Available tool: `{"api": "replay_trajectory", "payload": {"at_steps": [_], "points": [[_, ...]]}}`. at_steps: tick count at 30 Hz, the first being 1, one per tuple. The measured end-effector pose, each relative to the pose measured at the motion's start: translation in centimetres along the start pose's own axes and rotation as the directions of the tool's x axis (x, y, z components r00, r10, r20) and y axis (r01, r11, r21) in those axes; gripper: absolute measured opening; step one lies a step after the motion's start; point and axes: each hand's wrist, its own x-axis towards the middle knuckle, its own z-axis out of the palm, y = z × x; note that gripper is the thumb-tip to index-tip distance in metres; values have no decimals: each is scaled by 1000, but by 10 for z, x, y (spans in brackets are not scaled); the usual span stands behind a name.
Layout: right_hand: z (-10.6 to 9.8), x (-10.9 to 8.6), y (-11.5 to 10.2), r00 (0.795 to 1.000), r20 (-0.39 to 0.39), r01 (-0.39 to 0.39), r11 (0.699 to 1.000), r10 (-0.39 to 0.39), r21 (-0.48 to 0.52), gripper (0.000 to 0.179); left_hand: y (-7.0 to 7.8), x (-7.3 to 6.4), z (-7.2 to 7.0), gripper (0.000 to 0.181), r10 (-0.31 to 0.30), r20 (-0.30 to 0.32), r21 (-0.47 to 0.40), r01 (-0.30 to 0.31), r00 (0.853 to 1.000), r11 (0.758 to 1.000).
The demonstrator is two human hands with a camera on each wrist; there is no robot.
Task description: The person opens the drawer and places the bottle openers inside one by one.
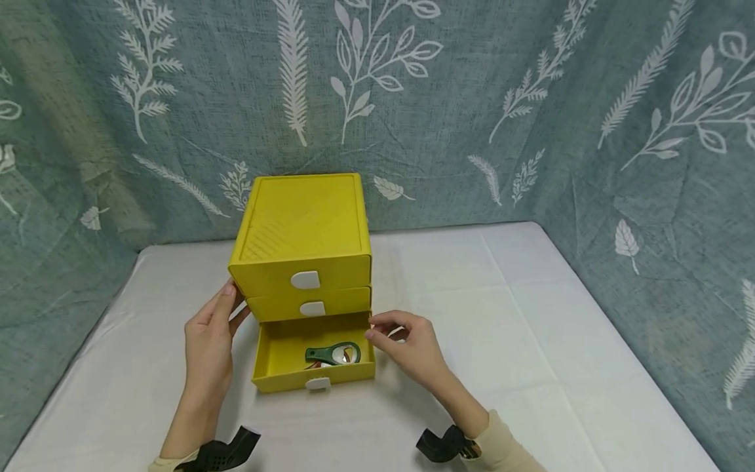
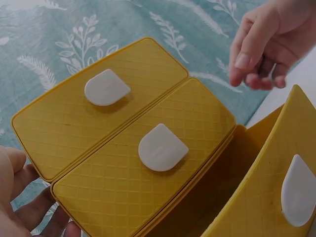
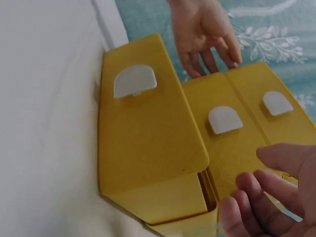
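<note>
1. Yellow plastic makes up the small drawer cabinet (image 1: 302,229), which stands on a white tablecloth (image 1: 531,341) between the two hands.
2. The left hand (image 1: 209,337) rests with straight, relaxed fingers against the cabinet's left front corner, beside the top and middle drawers; it grips nothing.
3. The right hand (image 1: 407,347) hovers just right of the cabinet, at the right rear corner of the open bottom drawer (image 1: 315,360). Its fingers are loosely bent and hold nothing; whether a fingertip touches the cabinet cannot be told.
4. The bottom drawer is pulled out toward the person, between the two hands and slightly nearer than both.
5. A green bottle opener (image 1: 333,354) lies flat inside that drawer, just left of the right hand and apart from it.
6. The top drawer (image 1: 303,278) and middle drawer (image 1: 309,305) above are pushed in, each with a white tab handle.
7. A teal curtain with white leaf prints (image 1: 531,98) hangs beyond the hands.
</note>
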Motion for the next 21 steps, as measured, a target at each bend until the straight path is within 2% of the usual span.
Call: {"api": "replay_trajectory", "payload": {"at_steps": [2,5,11,17,21], "points": [[0,-2,0,999,30,-35,999,34,28,11,1,0,0,47,2,1,-7,-2,1000,1000],[0,-6,7,991,100,-96,987,84,125,11,1,0,0,46,0,0,-16,0,1000,1000],[6,-14,33,958,249,-210,936,140,283,20,2,-1,0,45,0,-3,-9,0,1000,1000],[14,-19,32,935,328,-248,912,136,326,23,3,-1,1,47,7,4,8,-7,1000,1000],[21,-22,34,920,351,-293,902,176,317,23,2,-1,1,46,2,4,1,-2,1000,1000]]}}
